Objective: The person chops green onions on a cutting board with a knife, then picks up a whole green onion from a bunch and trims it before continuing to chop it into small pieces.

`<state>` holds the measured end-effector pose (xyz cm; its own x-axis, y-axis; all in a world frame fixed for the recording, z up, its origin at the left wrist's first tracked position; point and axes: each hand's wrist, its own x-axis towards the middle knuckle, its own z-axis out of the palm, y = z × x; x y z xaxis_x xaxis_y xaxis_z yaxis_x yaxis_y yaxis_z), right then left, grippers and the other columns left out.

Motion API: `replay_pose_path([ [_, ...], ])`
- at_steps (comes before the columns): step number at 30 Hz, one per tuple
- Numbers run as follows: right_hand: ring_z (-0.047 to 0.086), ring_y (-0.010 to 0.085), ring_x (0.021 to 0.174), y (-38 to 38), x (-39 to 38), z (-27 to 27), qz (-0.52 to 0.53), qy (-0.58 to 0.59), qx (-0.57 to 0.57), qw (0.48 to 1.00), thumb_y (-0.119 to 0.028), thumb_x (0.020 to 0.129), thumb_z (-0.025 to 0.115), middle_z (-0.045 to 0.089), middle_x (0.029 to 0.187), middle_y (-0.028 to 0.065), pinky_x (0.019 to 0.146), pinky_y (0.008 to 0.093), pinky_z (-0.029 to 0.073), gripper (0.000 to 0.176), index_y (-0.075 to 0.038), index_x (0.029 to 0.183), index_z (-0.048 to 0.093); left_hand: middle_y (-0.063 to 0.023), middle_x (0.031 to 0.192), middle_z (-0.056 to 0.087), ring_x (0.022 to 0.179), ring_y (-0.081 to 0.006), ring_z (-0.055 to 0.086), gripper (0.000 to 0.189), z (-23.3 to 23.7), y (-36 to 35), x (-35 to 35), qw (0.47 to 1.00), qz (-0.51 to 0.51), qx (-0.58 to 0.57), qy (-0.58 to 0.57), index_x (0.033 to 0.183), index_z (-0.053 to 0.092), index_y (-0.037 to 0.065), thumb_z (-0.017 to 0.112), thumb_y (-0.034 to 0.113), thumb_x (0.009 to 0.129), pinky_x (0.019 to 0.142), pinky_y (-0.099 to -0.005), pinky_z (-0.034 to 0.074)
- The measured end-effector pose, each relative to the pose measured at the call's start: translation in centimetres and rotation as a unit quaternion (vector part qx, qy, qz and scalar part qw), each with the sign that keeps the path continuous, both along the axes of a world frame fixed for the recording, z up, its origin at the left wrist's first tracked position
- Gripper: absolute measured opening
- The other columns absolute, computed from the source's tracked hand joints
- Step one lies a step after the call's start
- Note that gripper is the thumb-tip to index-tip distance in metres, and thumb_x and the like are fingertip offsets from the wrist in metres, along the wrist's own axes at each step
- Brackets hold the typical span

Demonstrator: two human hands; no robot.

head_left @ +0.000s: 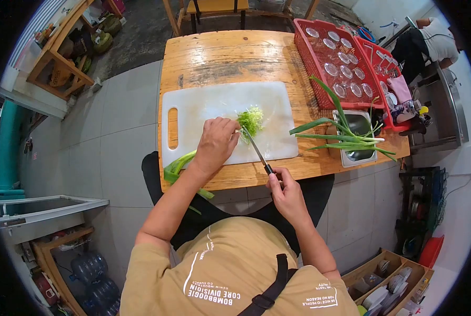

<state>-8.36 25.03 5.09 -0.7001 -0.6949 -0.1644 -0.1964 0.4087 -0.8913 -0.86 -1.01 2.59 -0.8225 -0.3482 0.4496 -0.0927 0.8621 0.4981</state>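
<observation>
Two bare hands were apart at the near edge of the wooden table (219,52). The right hand (285,194), nearest the body, was closed around the dark handle of a knife (256,148), whose blade slanted up and to the left onto the white cutting board (204,105). The left hand (217,143) lay knuckles-up on the board, its fingers curled down over a bunch of green onion stalks (178,166). The stalks' pale green ends stuck out under the wrist and hung over the table's near edge. The blade tip met the stalks just beside the left fingertips. Just beyond them a small heap of chopped greens (251,118) lay on the board. To the right, a metal container (358,124) held uncut onions (341,138), their long leaves spilling over its rim. Farther back on the right side stood two red racks (305,47) of upturned glasses (333,68).
</observation>
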Motion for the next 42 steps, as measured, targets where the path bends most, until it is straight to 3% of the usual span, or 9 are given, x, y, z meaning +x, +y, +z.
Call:
replay_pose_path([
  [10, 0.064, 0.0100, 0.078, -0.2, 0.1, -1.3, -0.011, 0.033, -0.011, 0.999, -0.023, 0.117, 0.065, 0.073, 0.091, 0.0053, 0.068, 0.0290, 0.051, 0.027, 0.001, 0.130, 0.067, -0.0102, 0.121, 0.072, 0.121, -0.0313, 0.067, 0.023, -0.1, -0.2, 0.7, 0.999, 0.028, -0.016, 0.019, 0.117, 0.075, 0.007, 0.081, 0.008, 0.095, 0.110, -0.0475, 0.045],
  [12, 0.072, 0.0231, 0.077, -0.2, 0.1, -1.4, -0.018, 0.015, -0.007, 1.000, -0.021, 0.115, 0.067, 0.076, 0.090, 0.0144, 0.071, 0.0387, 0.056, 0.027, 0.001, 0.131, 0.067, -0.0113, 0.124, 0.071, 0.122, -0.0318, 0.067, 0.026, -0.2, -0.4, 1.2, 1.000, 0.025, -0.012, 0.004, 0.120, 0.075, 0.007, 0.082, 0.009, 0.095, 0.110, -0.0480, 0.046],
  [19, 0.067, 0.0123, 0.076, -0.3, 0.4, -0.5, -0.008, 0.023, 0.005, 1.000, -0.023, 0.118, 0.062, 0.071, 0.084, 0.0058, 0.068, 0.0306, 0.052, 0.029, 0.001, 0.135, 0.066, -0.0117, 0.122, 0.072, 0.122, -0.0336, 0.067, 0.026, 0.4, 0.0, 3.0, 0.995, 0.094, 0.018, -0.027, 0.121, 0.074, 0.008, 0.082, 0.016, 0.098, 0.108, -0.0486, 0.047],
  [21, 0.072, 0.0282, 0.073, -0.5, 0.6, 0.1, -0.014, -0.013, 0.024, 1.000, -0.020, 0.117, 0.063, 0.072, 0.081, 0.0151, 0.071, 0.0411, 0.056, 0.027, -0.002, 0.137, 0.065, -0.0120, 0.122, 0.072, 0.122, -0.0340, 0.067, 0.026, 0.1, 0.1, 3.3, 0.994, 0.101, 0.022, -0.043, 0.121, 0.074, 0.007, 0.082, 0.017, 0.097, 0.108, -0.0486, 0.047],
  [27, 0.073, 0.0321, 0.077, -0.2, 1.0, -0.8, -0.005, 0.003, 0.002, 1.000, -0.021, 0.117, 0.063, 0.074, 0.092, 0.0198, 0.073, 0.0422, 0.056, 0.032, -0.003, 0.142, 0.063, -0.0107, 0.120, 0.071, 0.118, -0.0323, 0.066, 0.026, 0.0, 0.5, 3.8, 0.990, 0.117, 0.029, -0.078, 0.118, 0.075, 0.008, 0.083, 0.019, 0.096, 0.105, -0.0478, 0.047],
  [30, 0.066, 0.0156, 0.073, 0.1, 1.2, -1.8, 0.002, 0.037, -0.017, 0.999, -0.022, 0.118, 0.062, 0.069, 0.081, 0.0075, 0.068, 0.0333, 0.053, 0.032, -0.003, 0.144, 0.064, -0.0101, 0.116, 0.071, 0.115, -0.0321, 0.066, 0.025, -0.6, 0.6, 4.1, 0.989, 0.116, 0.020, -0.084, 0.116, 0.075, 0.007, 0.083, 0.018, 0.095, 0.103, -0.0480, 0.047],
  [34, 0.066, 0.0169, 0.074, 0.1, 1.4, -1.8, 0.001, 0.027, -0.008, 1.000, -0.022, 0.118, 0.062, 0.069, 0.081, 0.0079, 0.069, 0.0343, 0.054, 0.032, -0.003, 0.144, 0.064, -0.0113, 0.115, 0.071, 0.113, -0.0342, 0.066, 0.022, -1.1, 0.5, 4.0, 0.990, 0.099, 0.011, -0.100, 0.114, 0.076, 0.006, 0.083, 0.017, 0.095, 0.104, -0.0471, 0.049],
  [36, 0.075, 0.0391, 0.085, 0.1, 1.5, -1.7, 0.004, 0.005, 0.001, 1.000, -0.023, 0.116, 0.064, 0.075, 0.097, 0.0222, 0.077, 0.0454, 0.057, 0.034, -0.003, 0.143, 0.063, -0.0116, 0.114, 0.071, 0.112, -0.0345, 0.066, 0.021, -1.2, 0.5, 3.9, 0.990, 0.098, 0.013, -0.101, 0.113, 0.076, 0.006, 0.083, 0.015, 0.095, 0.103, -0.0470, 0.050],
  [42, 0.077, 0.0423, 0.090, -0.1, 1.8, -1.1, 0.014, 0.017, 0.004, 1.000, -0.023, 0.116, 0.064, 0.077, 0.102, 0.0232, 0.079, 0.0472, 0.059, 0.034, -0.004, 0.144, 0.063, -0.0112, 0.109, 0.070, 0.109, -0.0332, 0.066, 0.017, -1.5, 0.6, 2.9, 0.995, 0.061, 0.037, -0.064, 0.110, 0.076, 0.004, 0.081, 0.007, 0.094, 0.099, -0.0461, 0.052],
])
